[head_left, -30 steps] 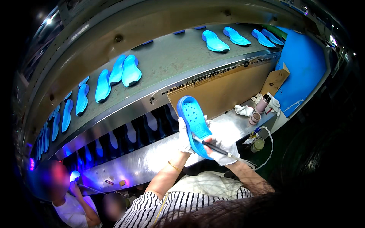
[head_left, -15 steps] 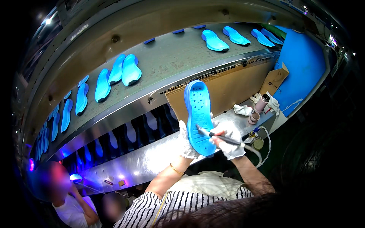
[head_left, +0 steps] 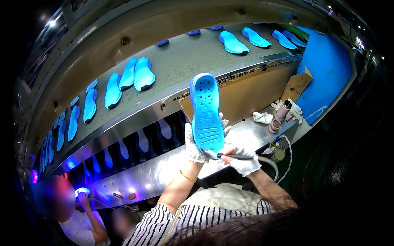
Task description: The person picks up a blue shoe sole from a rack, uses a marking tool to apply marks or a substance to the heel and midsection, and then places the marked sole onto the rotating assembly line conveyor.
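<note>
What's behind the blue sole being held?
Cardboard sheet shows either side of the blue sole; the left hand wraps behind, fingers showing past the sole's right edge. Hidden: cardboard directly behind, the sole's far face.

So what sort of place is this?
Probably a shoe factory line: blue soles lie along what looks like a conveyor, and another person is farther along the metal bench.

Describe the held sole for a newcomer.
Find the metal bench below the belt. By it, the gloved left hand holds a blue sole, holes at its far end. Unlike the soles on the belt, it is held up, a pen-like tool at its near end.
</note>
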Demonstrator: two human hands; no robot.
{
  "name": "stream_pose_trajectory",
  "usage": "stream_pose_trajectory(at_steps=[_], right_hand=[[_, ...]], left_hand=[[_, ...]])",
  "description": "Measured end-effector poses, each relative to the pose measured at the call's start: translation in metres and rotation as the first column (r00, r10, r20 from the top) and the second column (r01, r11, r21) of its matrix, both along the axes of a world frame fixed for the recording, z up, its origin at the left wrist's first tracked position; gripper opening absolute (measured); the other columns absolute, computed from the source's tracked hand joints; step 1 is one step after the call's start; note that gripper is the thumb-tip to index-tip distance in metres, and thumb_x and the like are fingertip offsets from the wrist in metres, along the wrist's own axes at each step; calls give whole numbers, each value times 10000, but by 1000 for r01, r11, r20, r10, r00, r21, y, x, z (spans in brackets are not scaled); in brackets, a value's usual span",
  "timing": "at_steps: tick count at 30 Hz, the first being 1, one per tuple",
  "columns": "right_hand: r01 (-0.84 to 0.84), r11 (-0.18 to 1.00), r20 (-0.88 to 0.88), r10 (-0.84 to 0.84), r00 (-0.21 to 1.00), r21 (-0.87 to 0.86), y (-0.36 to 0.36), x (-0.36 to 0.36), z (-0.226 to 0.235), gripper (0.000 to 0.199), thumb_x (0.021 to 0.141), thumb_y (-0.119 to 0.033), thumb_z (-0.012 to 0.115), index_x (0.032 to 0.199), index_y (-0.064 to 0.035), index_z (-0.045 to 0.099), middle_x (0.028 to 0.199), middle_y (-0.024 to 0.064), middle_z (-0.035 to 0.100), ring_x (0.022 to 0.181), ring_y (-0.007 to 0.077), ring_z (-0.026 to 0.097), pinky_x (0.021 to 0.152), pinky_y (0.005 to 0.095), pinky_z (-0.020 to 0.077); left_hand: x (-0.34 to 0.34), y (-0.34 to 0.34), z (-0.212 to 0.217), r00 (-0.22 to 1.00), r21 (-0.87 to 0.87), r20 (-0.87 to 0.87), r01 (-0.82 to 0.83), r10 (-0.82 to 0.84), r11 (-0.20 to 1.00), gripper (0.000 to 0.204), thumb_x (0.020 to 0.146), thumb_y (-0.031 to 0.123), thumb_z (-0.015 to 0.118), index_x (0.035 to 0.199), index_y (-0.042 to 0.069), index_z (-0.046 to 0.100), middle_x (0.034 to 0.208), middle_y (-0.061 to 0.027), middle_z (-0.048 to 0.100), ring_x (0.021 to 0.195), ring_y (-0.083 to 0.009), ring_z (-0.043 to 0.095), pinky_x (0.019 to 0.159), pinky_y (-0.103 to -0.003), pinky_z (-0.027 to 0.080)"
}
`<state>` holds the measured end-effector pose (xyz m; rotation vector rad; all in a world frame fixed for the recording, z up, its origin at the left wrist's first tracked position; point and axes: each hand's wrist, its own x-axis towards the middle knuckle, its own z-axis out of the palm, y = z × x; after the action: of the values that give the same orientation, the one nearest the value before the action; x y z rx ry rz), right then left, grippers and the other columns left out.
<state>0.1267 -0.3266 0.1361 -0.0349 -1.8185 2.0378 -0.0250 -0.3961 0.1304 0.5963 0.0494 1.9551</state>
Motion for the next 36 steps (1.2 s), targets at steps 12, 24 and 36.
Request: stream_pose_trajectory(at_steps=[12, 24, 36], right_hand=[[72, 997, -6, -72, 997, -22, 17, 0, -20, 173, 758, 39, 678, 906, -22, 613, 883, 111, 634, 722, 134, 603, 636, 231, 497], [-178, 977, -105, 167, 980, -116, 0, 15, -14, 111, 765, 38, 671, 823, -26, 601, 802, 55, 638, 752, 132, 612, 639, 261, 505], [29, 961, -24, -23, 999, 276, 3, -6, 12, 156, 668, 33, 703, 743, -56, 600, 827, 81, 636, 786, 189, 604, 718, 290, 476]], left_hand=[[-10, -12, 19, 983, -83, 52, 182, -178, 980, 814, 840, 626, 392, 1407, 62, 242, 1383, -233, 326, 1227, -393, 398, 1008, -543, 341], [-19, -13, 22, 986, -57, -3, 168, -169, 984, 787, 862, 601, 364, 1387, 23, 269, 1336, -254, 383, 1158, -396, 471, 987, -512, 382], [-30, -10, 37, 950, -395, -36, 273, -312, 877, 557, 927, 420, 407, 1223, -50, 458, 1118, -221, 573, 963, -373, 579, 901, -459, 445]])
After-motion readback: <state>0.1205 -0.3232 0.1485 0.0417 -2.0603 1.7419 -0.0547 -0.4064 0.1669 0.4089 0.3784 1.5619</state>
